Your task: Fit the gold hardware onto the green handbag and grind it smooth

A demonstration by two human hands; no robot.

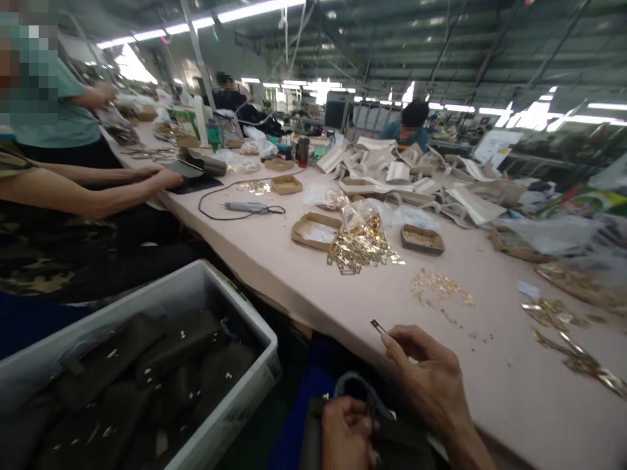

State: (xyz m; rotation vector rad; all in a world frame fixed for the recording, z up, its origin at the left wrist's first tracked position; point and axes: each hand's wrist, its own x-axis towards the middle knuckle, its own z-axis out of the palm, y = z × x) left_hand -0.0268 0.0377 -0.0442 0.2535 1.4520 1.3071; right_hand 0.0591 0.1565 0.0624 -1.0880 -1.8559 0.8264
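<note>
Between the thumb and fingers of my right hand point(431, 372) is a small flat metal plate with a slot point(377, 326), held up over the table's front edge. My left hand point(345, 434) is lower, at the bottom of the view, its fingers closed on a dark fabric bag point(399, 440) in my lap. Part of that bag is hidden by my hands. A pile of shiny gold metal plates point(362, 248) lies on the table beyond my right hand. Nearer to it is a scatter of tiny gold pieces point(441, 287).
At left stands a white plastic bin point(245, 313) filled with dark fabric pieces. On the table are cardboard trays point(313, 243), a grey corded tool point(246, 207), heaped beige pieces point(392, 166) and more gold parts point(568, 346). A co-worker's hands point(159, 177) handle dark material.
</note>
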